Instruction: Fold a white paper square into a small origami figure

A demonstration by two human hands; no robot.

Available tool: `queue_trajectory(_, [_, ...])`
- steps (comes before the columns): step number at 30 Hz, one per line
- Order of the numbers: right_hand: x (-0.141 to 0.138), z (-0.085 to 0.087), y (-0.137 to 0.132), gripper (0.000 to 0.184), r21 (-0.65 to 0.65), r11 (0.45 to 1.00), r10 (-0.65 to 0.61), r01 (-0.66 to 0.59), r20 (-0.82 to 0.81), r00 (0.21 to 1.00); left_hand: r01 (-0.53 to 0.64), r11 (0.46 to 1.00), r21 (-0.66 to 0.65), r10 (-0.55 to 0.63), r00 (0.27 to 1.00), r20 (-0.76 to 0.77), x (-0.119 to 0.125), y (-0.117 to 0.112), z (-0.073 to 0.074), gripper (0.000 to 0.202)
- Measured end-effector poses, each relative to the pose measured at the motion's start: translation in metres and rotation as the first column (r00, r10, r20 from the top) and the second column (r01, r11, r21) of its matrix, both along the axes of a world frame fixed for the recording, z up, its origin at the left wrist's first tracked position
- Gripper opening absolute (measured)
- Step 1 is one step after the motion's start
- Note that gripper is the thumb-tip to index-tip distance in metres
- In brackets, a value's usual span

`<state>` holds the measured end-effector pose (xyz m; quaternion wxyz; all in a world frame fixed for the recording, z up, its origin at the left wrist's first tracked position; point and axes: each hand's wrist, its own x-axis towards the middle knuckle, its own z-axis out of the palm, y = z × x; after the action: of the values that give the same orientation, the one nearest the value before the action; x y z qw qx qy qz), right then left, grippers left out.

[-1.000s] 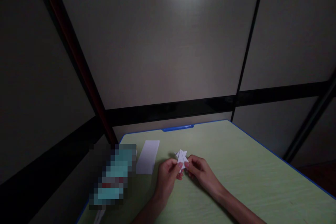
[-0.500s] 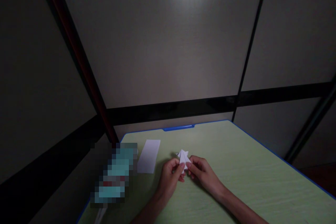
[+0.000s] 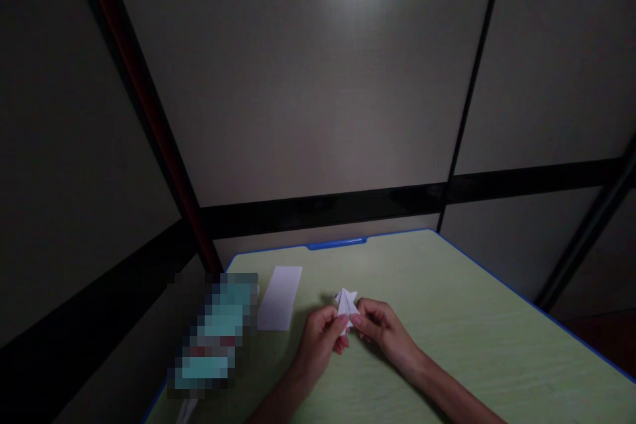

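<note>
A small folded white paper figure [image 3: 345, 301] with pointed tips is held just above the green table [image 3: 447, 318], near the middle. My left hand [image 3: 322, 338] pinches its lower left side with thumb and fingers closed. My right hand [image 3: 382, 331] pinches its lower right side, fingers curled. Both forearms come in from the bottom edge.
A white rectangular paper strip [image 3: 279, 298] lies flat to the left of my hands. A blurred teal and dark object [image 3: 213, 338] sits at the table's left edge. The table has a blue rim [image 3: 338, 243]; grey panelled walls stand behind it.
Both hands and the folded paper have shifted slightly lower and closer together; fingers have adjusted on the paper. The strip has not moved.
</note>
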<state>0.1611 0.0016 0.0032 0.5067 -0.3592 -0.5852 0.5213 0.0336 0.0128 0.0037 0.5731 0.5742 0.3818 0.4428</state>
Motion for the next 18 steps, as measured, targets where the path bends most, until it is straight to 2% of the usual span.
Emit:
queue_trajectory(5, [-0.0001,0.0040,-0.0010,0.026,-0.101,0.995,-0.009,0.003,-0.056,0.998,-0.008,1.000,-0.025,0.008,1.000,-0.005,-0.0011,-0.0001,0.0017,0.027])
queue_trajectory(10, [0.0036,0.0089,0.0009,0.022,-0.189,0.981,-0.080,0.038,-0.215,0.973,0.077,0.996,-0.047,-0.080,0.995,-0.066,-0.0004,-0.0013,-0.0017,0.028])
queue_trajectory(14, [0.0054,0.0098,0.0019,0.022,-0.187,0.980,-0.087,0.062,-0.128,0.988,0.165,0.986,-0.029,-0.167,0.980,-0.107,0.0005,-0.0038,-0.0059,0.025])
queue_trajectory(18, [0.0050,0.0103,0.0020,0.024,-0.143,0.981,-0.137,0.132,-0.027,0.990,0.180,0.982,-0.052,-0.185,0.975,-0.122,0.0014,-0.0063,-0.0034,0.022])
